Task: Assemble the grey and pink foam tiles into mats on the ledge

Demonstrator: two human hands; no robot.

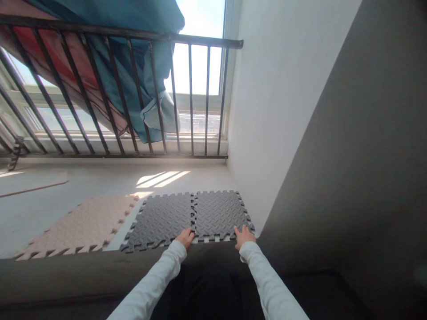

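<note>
Two dark grey foam floor tiles with jigsaw edges lie side by side on the ledge. My left hand (186, 238) is at the near left corner of the right grey foam tile (220, 213), beside the seam. With thumb and fingers on its near edge, my right hand (244, 237) holds the same tile towards its near right corner. The left grey foam tile (163, 218) sits close beside it, with a narrow, uneven gap showing along the seam. Parts of the fingers on both hands are hidden from view.
A pink foam tile (83, 224) lies farther left on the pale ledge (110, 178). Behind stands a dark metal railing (150, 35) with blue and pink cloth (133, 71) hanging over it, before a window. A white wall (263, 89) borders the right side.
</note>
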